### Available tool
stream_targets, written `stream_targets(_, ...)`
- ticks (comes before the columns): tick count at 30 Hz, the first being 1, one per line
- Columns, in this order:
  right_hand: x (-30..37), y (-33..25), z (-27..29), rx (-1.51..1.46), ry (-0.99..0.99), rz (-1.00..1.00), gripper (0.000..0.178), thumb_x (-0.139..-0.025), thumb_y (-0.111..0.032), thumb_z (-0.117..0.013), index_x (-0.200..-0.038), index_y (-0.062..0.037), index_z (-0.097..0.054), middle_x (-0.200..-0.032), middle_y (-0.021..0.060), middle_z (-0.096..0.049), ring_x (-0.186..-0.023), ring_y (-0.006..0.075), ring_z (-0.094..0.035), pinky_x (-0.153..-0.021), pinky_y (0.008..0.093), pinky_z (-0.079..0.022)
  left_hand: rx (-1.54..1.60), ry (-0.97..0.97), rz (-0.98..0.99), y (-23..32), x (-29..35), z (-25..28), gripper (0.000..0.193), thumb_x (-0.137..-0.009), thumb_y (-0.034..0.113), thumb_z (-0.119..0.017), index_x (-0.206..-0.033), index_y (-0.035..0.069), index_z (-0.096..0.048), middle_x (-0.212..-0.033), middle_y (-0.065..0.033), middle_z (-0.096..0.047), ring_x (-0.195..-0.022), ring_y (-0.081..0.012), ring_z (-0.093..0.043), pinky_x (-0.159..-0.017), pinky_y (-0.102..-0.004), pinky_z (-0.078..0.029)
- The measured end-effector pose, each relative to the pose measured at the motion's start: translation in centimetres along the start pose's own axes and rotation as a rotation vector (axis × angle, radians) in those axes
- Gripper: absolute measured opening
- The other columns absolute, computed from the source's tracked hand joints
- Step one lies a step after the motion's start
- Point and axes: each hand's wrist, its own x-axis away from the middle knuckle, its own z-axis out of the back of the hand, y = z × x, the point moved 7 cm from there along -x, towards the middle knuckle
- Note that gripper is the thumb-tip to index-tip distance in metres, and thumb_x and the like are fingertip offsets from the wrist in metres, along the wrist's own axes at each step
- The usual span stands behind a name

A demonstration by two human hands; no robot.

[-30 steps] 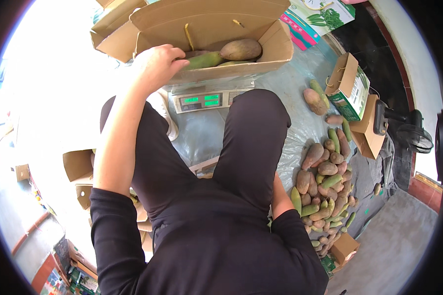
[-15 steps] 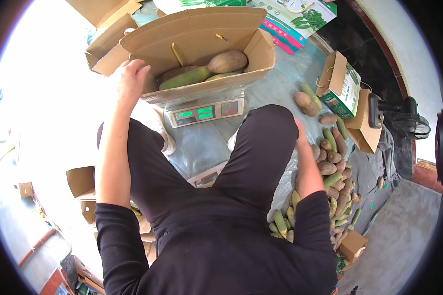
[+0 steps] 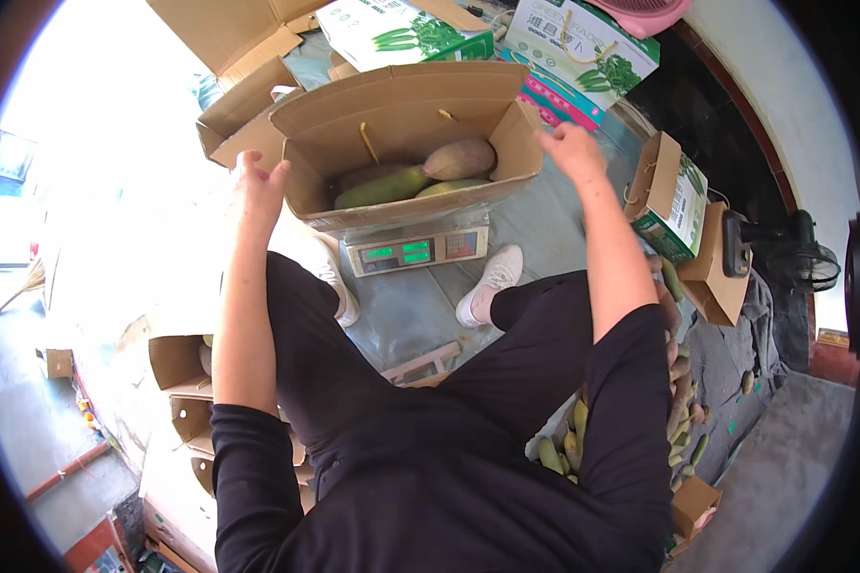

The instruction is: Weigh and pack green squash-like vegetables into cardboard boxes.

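An open cardboard box [image 3: 401,208] rests on a digital scale [image 3: 418,250] with lit green displays. Inside lie several radishes: a long green radish [image 3: 382,188], a brownish-purple radish [image 3: 459,159] and another green radish [image 3: 449,187]. Beside the box's left side is my left hand [image 3: 261,186], thumb and fingers apart, nothing in them. At the box's upper right corner is my right hand [image 3: 575,153], its fingers bent toward the edge; slight blur hides whether they grip it. Yellow cord [image 3: 368,143] shows on the back wall of the box.
Printed green-and-white cartons [image 3: 392,36] stand behind the box. At the right are another carton [image 3: 674,196], a brown box [image 3: 712,272] and a black fan [image 3: 801,253]. A radish pile [image 3: 678,401] lies beyond my right arm; open boxes [image 3: 180,363] stand at my left.
My right hand has come up from beside my right knee to the box's right corner. My left hand no longer holds the box's left edge. My right knee has swung outward.
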Motion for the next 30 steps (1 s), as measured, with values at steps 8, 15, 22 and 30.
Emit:
stream_targets(8, -1.1, 0.1, -4.4, 0.095, 0.029, 0.106, 0.039, -0.077, -0.04, -0.061, -0.097, -0.007, -0.068, -0.093, 0.0204, -0.065, -0.089, 0.0381, -0.062, -0.078, 0.0447, -0.048, -0.016, -0.471, 0.054, -2.5, -0.2, -4.3, 0.045, -0.078, 0.037, -0.069, -0.091, -0.006, -0.063, -0.092, -0.0228, -0.063, -0.083, -0.0322, -0.062, -0.077, -0.0424, -0.048)
stream_targets(15, -1.1, -0.1, -4.1, 0.063, -0.119, 0.023, 0.042, -0.077, -0.04, -0.061, -0.096, -0.0039, -0.068, -0.093, 0.0209, -0.066, -0.089, 0.0355, -0.063, -0.078, 0.0435, -0.048, -0.058, -0.547, 0.125, -4.4, -2.7, -6.3, 0.061, -0.077, 0.041, -0.069, -0.092, -0.017, -0.057, -0.078, -0.024, -0.064, -0.073, -0.0313, -0.066, -0.067, -0.0395, -0.052)
stream_targets(22, -1.8, -1.0, -5.2, 0.109, -0.186, -0.023, 0.044, -0.077, -0.037, -0.062, -0.104, -0.0027, -0.065, -0.108, 0.021, -0.062, -0.103, 0.038, -0.057, -0.088, 0.0453, -0.045, -0.198, -0.567, 0.127, -6.5, -3.0, -9.0, 0.039, -0.08, 0.035, -0.06, -0.097, 0.001, -0.067, -0.1, -0.0201, -0.065, -0.1, -0.0329, -0.061, -0.089, -0.0414, -0.048)
stream_targets(30, -0.7, -3.4, -4.1, -0.096, -0.169, 0.12, 0.033, -0.075, -0.029, -0.062, -0.093, -0.0025, -0.067, -0.087, 0.0198, -0.066, -0.086, 0.0338, -0.063, -0.075, 0.0406, -0.045, -0.042, -0.454, 0.083, -7.6, -1.6, -4.8, 0.033, -0.078, 0.032, -0.061, -0.089, 0.002, -0.069, -0.093, -0.0207, -0.066, -0.092, -0.0335, -0.064, -0.084, -0.0414, -0.05)
